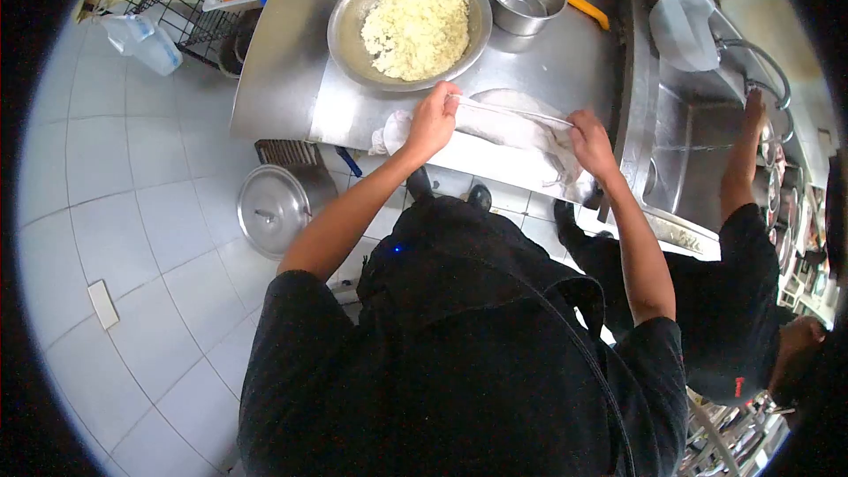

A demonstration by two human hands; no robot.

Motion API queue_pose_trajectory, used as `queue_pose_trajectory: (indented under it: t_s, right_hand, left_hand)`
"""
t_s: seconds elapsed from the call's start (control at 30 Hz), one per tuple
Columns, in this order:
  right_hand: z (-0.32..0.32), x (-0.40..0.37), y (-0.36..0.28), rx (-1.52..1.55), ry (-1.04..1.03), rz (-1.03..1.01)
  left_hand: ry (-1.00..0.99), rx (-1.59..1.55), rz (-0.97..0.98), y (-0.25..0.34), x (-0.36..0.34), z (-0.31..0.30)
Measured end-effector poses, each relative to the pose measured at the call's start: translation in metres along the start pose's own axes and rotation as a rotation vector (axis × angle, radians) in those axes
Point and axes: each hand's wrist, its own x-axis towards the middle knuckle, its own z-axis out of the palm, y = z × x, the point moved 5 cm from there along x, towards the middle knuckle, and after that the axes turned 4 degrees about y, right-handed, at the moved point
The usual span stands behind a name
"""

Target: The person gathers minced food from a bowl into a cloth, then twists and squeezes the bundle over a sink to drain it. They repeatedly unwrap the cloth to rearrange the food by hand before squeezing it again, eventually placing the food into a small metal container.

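Observation:
A damp-looking whitish cloth (pixel 503 124) lies along the front edge of the steel counter, partly draped over it. My left hand (pixel 433 122) pinches one end of the cloth's upper edge. At the other end, my right hand (pixel 590 143) is closed on the same edge, so it stretches nearly straight between them. Just beyond my left hand stands a wide steel bowl (pixel 340 31) holding a heap of pale yellow, crumbly food (pixel 417 28). To its right is a small steel saucepan (pixel 527 0), with only a shallow shine visible inside.
A yellow-orange handle (pixel 587 11) lies beside the saucepan. At the right, a co-worker's arm (pixel 742 159) reaches over the sink (pixel 680 124) by a hose faucet (pixel 777 79). A lidded steel pot (pixel 272 212) stands on the floor at left, below a wire rack (pixel 190 22).

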Motion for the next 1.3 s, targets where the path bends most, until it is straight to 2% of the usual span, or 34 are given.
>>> queue_pose_trajectory:
  t_s: [0.03, 0.1, 0.13, 0.23, 0.33, 0.37, 0.43, 0.47, 0.5, 0.53, 0.63, 0.73, 0.83, 0.93, 0.97, 1.07, 1.17, 1.23, 1.3]
  right_hand:
    - [0.006, -0.003, 0.007, 0.097, -0.015, 0.122]
    - [0.015, -0.013, -0.007, 0.288, -0.045, 0.366]
    - [0.015, -0.014, -0.024, 0.113, -0.016, 0.269]
    - [0.022, -0.020, -0.063, -0.322, 0.059, 0.071]
    - [0.045, -0.029, -0.027, -0.307, 0.077, 0.087]
    - [0.044, -0.027, -0.020, -0.304, 0.037, 0.131]
    - [0.035, -0.024, -0.003, -0.108, 0.089, 0.165]
    - [0.030, -0.022, 0.001, -0.010, 0.115, 0.180]
    - [0.017, -0.018, -0.001, -0.003, 0.056, 0.250]
    - [0.016, -0.016, 0.011, -0.040, 0.077, 0.172]
    - [0.004, -0.010, 0.033, 0.097, 0.044, 0.320]
    - [0.005, 0.002, 0.056, 0.259, 0.016, 0.391]
    - [0.009, 0.012, 0.042, 0.342, -0.017, 0.329]
    - [-0.014, 0.008, -0.025, 0.028, -0.216, 0.390]
    - [-0.002, -0.001, -0.021, -0.081, -0.251, 0.217]
    - [0.002, -0.030, -0.050, -0.401, 0.005, -0.006]
    - [0.026, -0.055, -0.045, -0.324, -0.023, -0.102]
    - [0.034, -0.061, -0.034, -0.321, 0.061, -0.051]
    - [0.034, -0.058, -0.025, -0.260, 0.166, 0.020]
  left_hand:
    - [-0.012, -0.003, -0.056, -0.001, 0.002, 0.002]
    - [-0.033, 0.010, -0.021, -0.005, 0.009, 0.012]
    - [-0.045, 0.016, -0.002, -0.008, 0.012, 0.016]
    - [-0.207, 0.119, -0.149, 0.008, 0.017, 0.015]
    - [-0.347, 0.132, -0.047, 0.008, 0.023, 0.020]
    - [-0.377, 0.159, 0.076, 0.014, 0.022, 0.019]
    - [-0.439, 0.207, 0.324, 0.027, 0.014, 0.015]
    - [-0.491, 0.264, 0.319, 0.026, 0.014, 0.014]
    - [-0.542, 0.322, 0.313, 0.024, 0.013, 0.012]
    - [-0.596, 0.379, 0.309, 0.023, 0.012, 0.011]
    - [-0.529, 0.348, 0.349, 0.017, 0.010, 0.005]
    - [-0.626, 0.422, 0.057, 0.000, 0.017, 0.007]
    - [-0.585, 0.179, -0.095, -0.029, 0.022, 0.012]
    - [-0.512, 0.216, -0.076, -0.019, 0.024, 0.007]
    - [-0.488, 0.233, -0.030, -0.016, 0.024, 0.006]
    - [-0.428, 0.260, 0.058, -0.008, 0.021, 0.006]
    - [-0.340, 0.190, 0.067, -0.001, 0.017, 0.006]
    - [-0.239, 0.074, 0.097, 0.005, 0.016, 0.005]
    - [-0.363, 0.096, -0.005, 0.002, 0.021, 0.007]
